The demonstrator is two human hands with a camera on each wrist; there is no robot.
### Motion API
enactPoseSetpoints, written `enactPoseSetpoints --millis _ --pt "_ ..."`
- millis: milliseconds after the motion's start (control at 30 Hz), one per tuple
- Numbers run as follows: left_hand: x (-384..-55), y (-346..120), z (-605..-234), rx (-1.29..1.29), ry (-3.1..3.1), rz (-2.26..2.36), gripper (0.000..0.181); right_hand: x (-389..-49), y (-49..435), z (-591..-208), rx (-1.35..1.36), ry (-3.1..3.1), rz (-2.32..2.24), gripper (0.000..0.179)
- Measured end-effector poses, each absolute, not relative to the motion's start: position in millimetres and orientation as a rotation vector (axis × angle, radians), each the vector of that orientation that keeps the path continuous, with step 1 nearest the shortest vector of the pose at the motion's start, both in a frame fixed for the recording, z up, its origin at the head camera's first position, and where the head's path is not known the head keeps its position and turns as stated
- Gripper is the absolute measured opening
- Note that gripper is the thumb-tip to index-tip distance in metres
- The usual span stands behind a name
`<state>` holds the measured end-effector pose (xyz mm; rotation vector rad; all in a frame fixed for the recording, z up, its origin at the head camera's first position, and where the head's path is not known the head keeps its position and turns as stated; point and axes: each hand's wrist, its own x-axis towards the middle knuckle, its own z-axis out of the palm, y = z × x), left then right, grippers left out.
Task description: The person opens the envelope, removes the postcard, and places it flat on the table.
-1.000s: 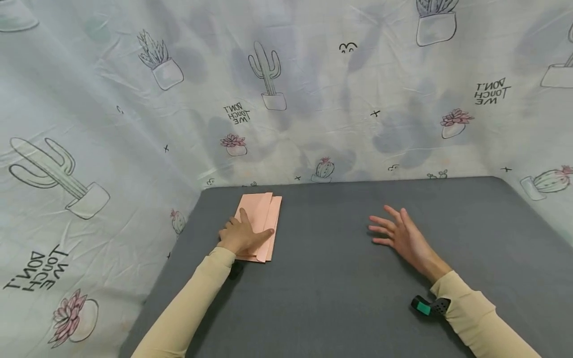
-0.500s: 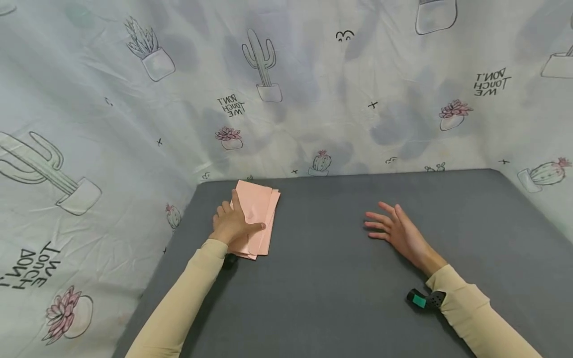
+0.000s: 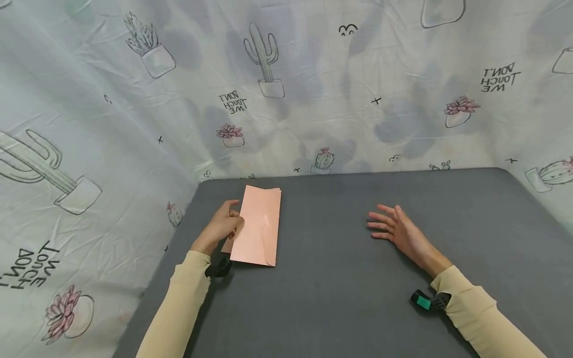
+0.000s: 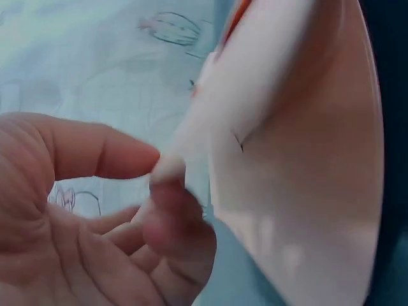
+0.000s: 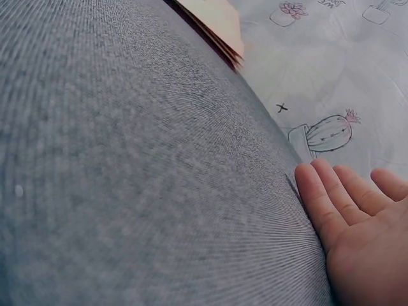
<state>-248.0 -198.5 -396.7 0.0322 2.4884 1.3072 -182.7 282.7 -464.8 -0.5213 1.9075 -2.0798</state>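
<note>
Pink paper envelopes (image 3: 257,228) lie stacked at the back left of the grey table. My left hand (image 3: 220,223) is at their left side and pinches the left edge of the top envelope between thumb and fingers. In the left wrist view that envelope (image 4: 306,185) rises at a slant from the fingertips, its edge blurred there. A corner of a lower envelope (image 3: 227,246) shows beneath, near the wrist. My right hand (image 3: 398,231) rests on its side on the right half of the table, fingers spread and relaxed, holding nothing.
The grey cloth-like tabletop (image 3: 322,293) stretches between and around the hands. Behind it and on the left hangs a white curtain (image 3: 309,99) printed with cacti. A black and green band (image 3: 423,301) sits at the right wrist, a dark one (image 3: 219,268) at the left.
My left hand has gone from lying over the envelopes to pinching the top one's left edge, which has lifted and turned. The right hand stays in place.
</note>
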Motion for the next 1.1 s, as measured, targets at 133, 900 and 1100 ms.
enactPoseSetpoints --millis 133,900,1100 --pt "-244 -195 -395 0.082 2.362 1.402 0.06 -181 283 -464 -0.516 1.924 -2.072 0.066" --pt "-216 -128 -399 0.269 1.95 1.875 0.04 -181 278 -461 -0.459 1.99 -2.014 0.069" --pt "-220 -111 -398 0.341 1.92 1.876 0.038 -183 263 -444 -0.249 2.111 -1.942 0.069"
